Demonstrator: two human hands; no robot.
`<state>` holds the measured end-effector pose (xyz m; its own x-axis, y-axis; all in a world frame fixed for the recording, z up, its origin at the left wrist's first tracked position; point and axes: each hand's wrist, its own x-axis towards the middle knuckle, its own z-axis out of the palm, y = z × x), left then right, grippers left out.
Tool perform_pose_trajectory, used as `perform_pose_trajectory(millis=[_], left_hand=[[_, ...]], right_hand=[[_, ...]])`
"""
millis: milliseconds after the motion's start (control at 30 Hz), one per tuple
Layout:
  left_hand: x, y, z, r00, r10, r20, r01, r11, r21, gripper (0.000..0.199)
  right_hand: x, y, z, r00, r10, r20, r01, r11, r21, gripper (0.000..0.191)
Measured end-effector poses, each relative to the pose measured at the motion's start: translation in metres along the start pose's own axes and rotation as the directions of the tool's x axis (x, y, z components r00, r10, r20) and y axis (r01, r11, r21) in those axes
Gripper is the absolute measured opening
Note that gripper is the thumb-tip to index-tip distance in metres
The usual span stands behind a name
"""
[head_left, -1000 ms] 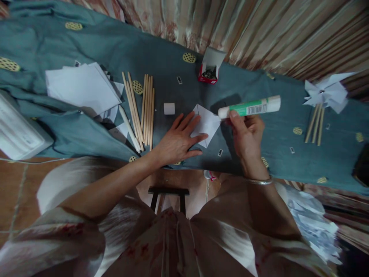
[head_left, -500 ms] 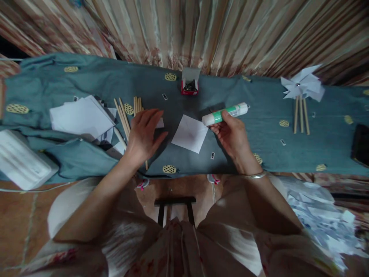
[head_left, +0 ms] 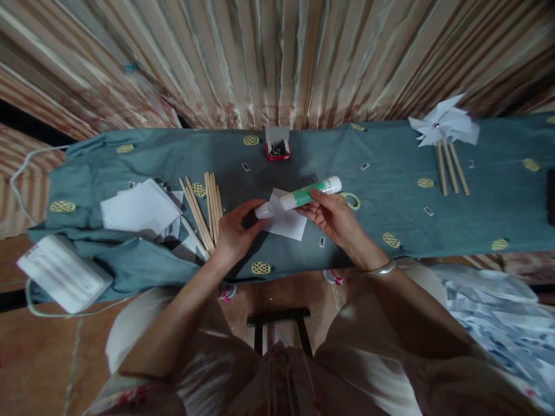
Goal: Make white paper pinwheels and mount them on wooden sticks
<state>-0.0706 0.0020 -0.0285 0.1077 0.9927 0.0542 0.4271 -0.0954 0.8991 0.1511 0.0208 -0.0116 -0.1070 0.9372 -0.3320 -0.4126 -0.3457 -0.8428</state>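
The right hand (head_left: 336, 219) grips a glue stick (head_left: 310, 193) mid-barrel above the paper (head_left: 287, 224); the left hand (head_left: 236, 231) pinches a white cap (head_left: 264, 210), just left. The tube looks light, stiff, slick — its middle suits fingers.

Glue stick (head_left: 300, 197) partly hidden by right hand (head_left: 337, 219), dark object (head_left: 551, 197) cut off at right edge

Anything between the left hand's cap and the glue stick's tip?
Nothing visible: just a gap between the white cap in the left hand and the glue stick in the right hand. The paper square lies below, not between.
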Motion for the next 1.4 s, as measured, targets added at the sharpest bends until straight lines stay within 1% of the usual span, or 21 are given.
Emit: perform_pose_trajectory(millis=[133,333,467,700,900,1100,1267,1400], left_hand=[[0.000,0.004,0.006,1.000,-0.001,-0.001,0.001,0.998,-0.068,0.039],[0.001,0.008,0.009,1.000,0.009,-0.010,-0.010,0.996,-0.093,0.041],[0.001,0.009,0.010,1.000,0.023,-0.015,-0.024,0.997,-0.080,0.042],[0.000,0.007,0.009,0.999,0.038,0.003,-0.038,0.999,0.005,0.046],[-0.001,0.008,0.008,0.992,0.123,-0.001,-0.122,0.987,0.106,0.042],[-0.003,0.010,0.006,0.974,0.228,0.007,-0.225,0.954,0.200,0.039],[-0.005,0.011,0.005,0.972,0.233,0.039,-0.235,0.934,0.269,0.035],[-0.006,0.010,0.005,0.960,0.278,0.040,-0.278,0.923,0.266,0.032]], right_hand=[[-0.001,0.001,0.003,1.000,0.001,0.006,-0.001,1.000,-0.001,0.040],[-0.002,-0.001,0.003,1.000,-0.003,0.016,0.003,1.000,-0.004,0.038],[-0.003,-0.002,0.005,1.000,-0.008,0.011,0.008,1.000,-0.006,0.039],[-0.003,-0.001,0.007,1.000,-0.016,0.018,0.016,0.999,-0.040,0.042],[-0.003,0.002,0.006,1.000,-0.018,0.022,0.020,0.996,-0.090,0.043],[-0.004,0.004,0.008,1.000,0.008,0.021,-0.005,0.993,-0.121,0.046],[-0.004,0.008,0.010,0.999,0.031,0.010,-0.030,0.993,-0.118,0.047],[-0.005,0.010,0.012,0.999,0.042,0.010,-0.041,0.991,-0.125,0.046]])
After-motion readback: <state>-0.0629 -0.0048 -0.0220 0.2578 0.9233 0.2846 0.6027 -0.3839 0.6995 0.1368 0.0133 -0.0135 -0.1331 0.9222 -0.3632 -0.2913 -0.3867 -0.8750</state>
